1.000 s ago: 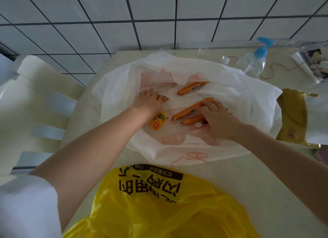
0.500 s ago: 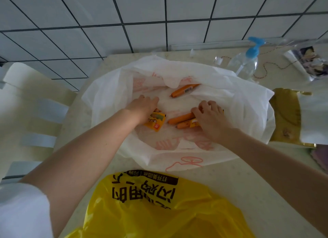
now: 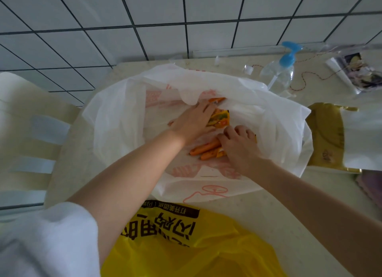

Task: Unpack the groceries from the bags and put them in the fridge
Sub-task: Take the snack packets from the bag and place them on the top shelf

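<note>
A: Where are the groceries right now?

B: Inside the spread-open white plastic bag with red print (image 3: 128,119) on the beige tabletop (image 3: 322,231). The left hand (image 3: 193,121) has its fingers curled around a small yellow-orange snack packet (image 3: 220,119), and the right hand (image 3: 240,146) has its fingers bent over 2 or 3 orange plastic-wrapped sausage sticks (image 3: 206,150).

A: Anything left loose?

B: 1 more orange sausage stick (image 3: 217,100) lies at the far side of the bag, just beyond the left fingertips, partly under a fold of plastic.

A: Which hand should go for it?

B: The left, I'd judge; it is nearer, and the stick lies straight ahead of those fingers. Its long axis runs roughly left to right, across the reach, so the fingers would close over its width. But that hand already holds the packet.

A: And the crumpled yellow plastic bag with black lettering (image 3: 186,245)?

B: Near the person, untouched.
</note>
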Available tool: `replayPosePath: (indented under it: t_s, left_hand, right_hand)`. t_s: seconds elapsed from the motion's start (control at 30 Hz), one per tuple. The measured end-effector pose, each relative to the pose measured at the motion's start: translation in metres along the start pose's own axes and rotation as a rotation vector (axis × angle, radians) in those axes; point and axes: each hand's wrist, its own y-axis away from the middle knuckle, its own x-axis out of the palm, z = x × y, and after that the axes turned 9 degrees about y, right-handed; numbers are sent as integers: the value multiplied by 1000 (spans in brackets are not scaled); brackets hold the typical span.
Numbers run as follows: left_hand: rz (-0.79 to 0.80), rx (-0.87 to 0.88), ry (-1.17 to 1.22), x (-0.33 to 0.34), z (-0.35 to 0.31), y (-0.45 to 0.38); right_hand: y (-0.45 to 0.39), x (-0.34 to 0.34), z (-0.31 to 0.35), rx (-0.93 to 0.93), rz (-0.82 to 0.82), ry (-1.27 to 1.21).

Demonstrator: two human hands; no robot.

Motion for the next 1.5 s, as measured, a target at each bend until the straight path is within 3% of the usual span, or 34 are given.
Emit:
replayPosePath:
  t_s: [0.07,0.2,0.37,0.67,0.9,1.1,1.27,1.4,1.5]
  left_hand:
    - [14,-100,-127,11,3,-6]
    - [33,-341,-31,14,6,-10]
    - [135,-339,47,4,0,-12]
    - [288,-481,-97,-10,-9,33]
    - [493,-585,-219,-18,-1,60]
    - [183,-433,100,-11,-4,47]
    - [94,-590,171,9,-9,38]
    - [8,-727,215,12,-2,40]
    - [-44,-724,267,8,2,46]
  right_hand:
    - [0,1,0,-1,-16,12]
    - [-1,3,1,-3,-24,10]
    - [-1,3,1,-2,-50,1]
    - [-1,3,5,19,-11,36]
    - [5,6,3,-10,-16,42]
    - [3,0,0,-49,-8,34]
    - [2,5,-7,-84,-82,7]
    - [8,0,-18,-38,-73,-187]
    - [18,-6,-22,-20,-147,-334]
